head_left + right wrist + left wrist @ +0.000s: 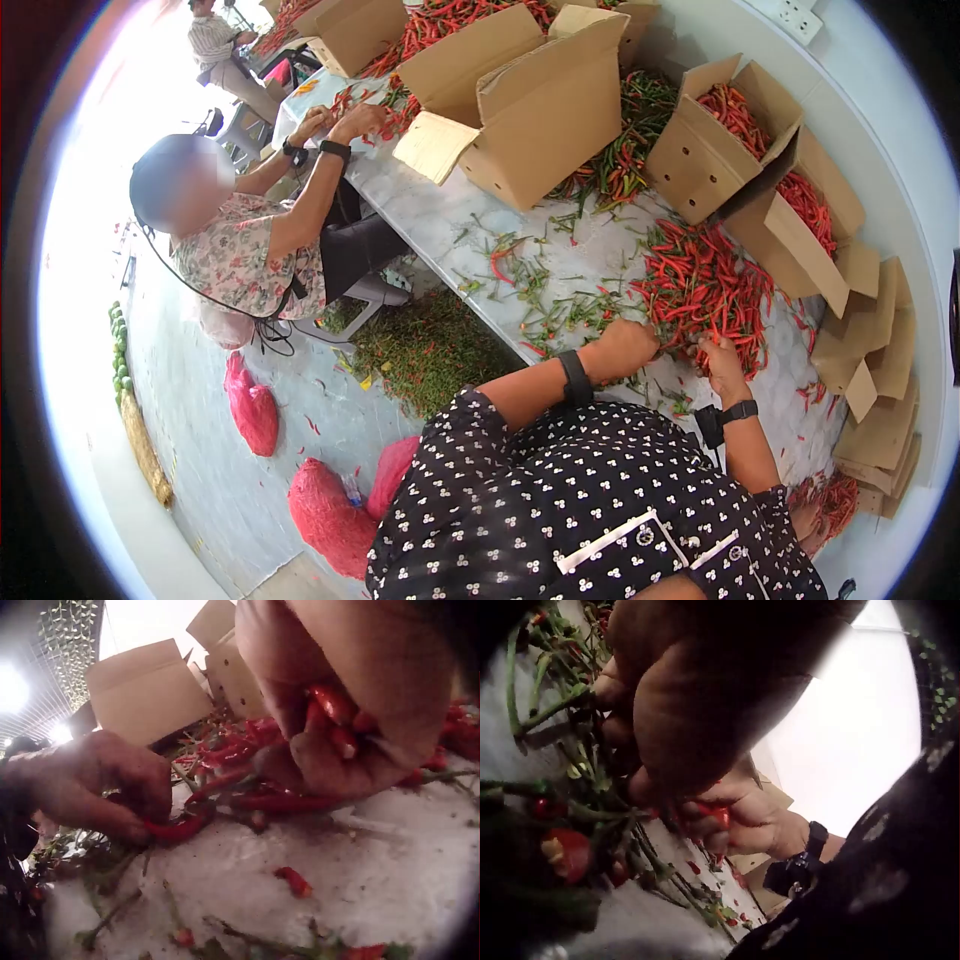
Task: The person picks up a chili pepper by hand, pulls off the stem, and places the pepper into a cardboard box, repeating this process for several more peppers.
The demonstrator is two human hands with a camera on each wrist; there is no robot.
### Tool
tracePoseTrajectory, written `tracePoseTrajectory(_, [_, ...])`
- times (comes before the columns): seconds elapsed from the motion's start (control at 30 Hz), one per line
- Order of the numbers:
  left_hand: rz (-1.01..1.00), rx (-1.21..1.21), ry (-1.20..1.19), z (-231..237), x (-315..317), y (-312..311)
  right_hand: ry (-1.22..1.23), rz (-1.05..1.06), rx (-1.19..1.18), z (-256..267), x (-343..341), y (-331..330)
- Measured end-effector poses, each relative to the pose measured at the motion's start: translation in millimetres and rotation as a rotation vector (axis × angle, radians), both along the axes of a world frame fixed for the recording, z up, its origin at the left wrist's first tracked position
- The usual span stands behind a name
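Red chillies [690, 270] lie heaped on the table in the head view, with both hands at the heap's near edge. The left hand [622, 350] [97, 784] has its fingers curled, and its thumb and fingers pinch one end of a red chilli [184, 827]. Curled around several red chillies [334, 705] is the right hand [727, 370] [360, 675], their ends showing in its palm. In the left wrist view, the left hand [705, 697] covers its own fingertips, while the right hand [750, 817] holds something red behind it.
Green stems [580, 310] lie scattered left of the heap. Cardboard boxes [550, 110] stand behind, and boxes of chillies [700, 150] line the right. Another person [250, 215] sits at the table's left edge. Pink sacks [325, 510] lie on the floor.
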State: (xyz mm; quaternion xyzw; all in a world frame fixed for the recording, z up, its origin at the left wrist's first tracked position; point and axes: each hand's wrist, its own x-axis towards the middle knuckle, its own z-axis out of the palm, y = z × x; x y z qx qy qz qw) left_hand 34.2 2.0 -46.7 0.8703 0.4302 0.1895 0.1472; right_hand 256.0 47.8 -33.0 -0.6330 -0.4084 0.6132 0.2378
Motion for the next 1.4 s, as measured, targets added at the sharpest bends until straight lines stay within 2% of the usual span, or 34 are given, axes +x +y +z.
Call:
tracePoseTrajectory(0.03, [0.013,-0.065,0.094,0,2,-1,-0.016,0.014,0.055,-5,0,1])
tracePoseTrajectory(0.17, [-0.003,-0.066,0.104,7,-5,-3,-0.12,0.143,0.08,-12,-22,11])
tracePoseTrajectory(0.23, [0.157,-0.161,0.052,8,-13,0,0.046,0.115,-0.026,1,-40,11])
tracePoseTrajectory(0.27, [0.259,-0.127,-0.22,8,-21,-3,0.041,0.105,-0.029,6,-47,11])
tracePoseTrajectory(0.3, [0.249,-0.132,-0.223,11,-30,-3,0.163,0.122,-0.058,11,-52,11])
tracePoseTrajectory(0.33, [0.344,-0.114,-0.389,12,-37,-2,0.285,0.137,-0.086,16,-58,10])
tracePoseTrajectory(0.37, [0.439,-0.095,-0.555,14,-41,-2,0.281,0.124,-0.089,21,-64,8])
tracePoseTrajectory(0.47, [0.521,-0.103,-0.664,37,-43,-11,0.38,0.081,-0.123,42,-84,3])
tracePoseTrajectory(0.67, [0.343,0.152,-0.464,49,-28,-17,0.343,0.211,-0.009,53,-90,1])
tracePoseTrajectory(0.8, [0.256,0.239,-0.488,56,-23,-13,0.3,0.19,0.088,48,-78,2])
tracePoseTrajectory(0.87, [0.475,0.03,-0.615,60,-22,-15,0.308,0.159,0.063,50,-70,3])
tracePoseTrajectory(0.97, [0.559,-0.038,-0.672,65,-22,-12,0.315,0.165,0.028,55,-68,-1])
tracePoseTrajectory(1.0, [0.558,-0.039,-0.67,65,-23,-11,0.316,0.163,0.028,55,-68,-2])
tracePoseTrajectory(1.07, [0.396,-0.09,-0.722,62,-24,-10,0.309,0.247,0.005,56,-71,-3])
tracePoseTrajectory(1.2, [0.404,-0.053,-0.753,59,-20,-10,0.331,0.282,-0.018,59,-77,-8])
tracePoseTrajectory(1.27, [0.465,-0.184,-0.798,56,-19,-11,0.326,0.335,0.027,56,-78,-9])
tracePoseTrajectory(1.4, [0.472,-0.172,-0.783,54,-18,-7,0.296,0.385,0.074,53,-78,-10])
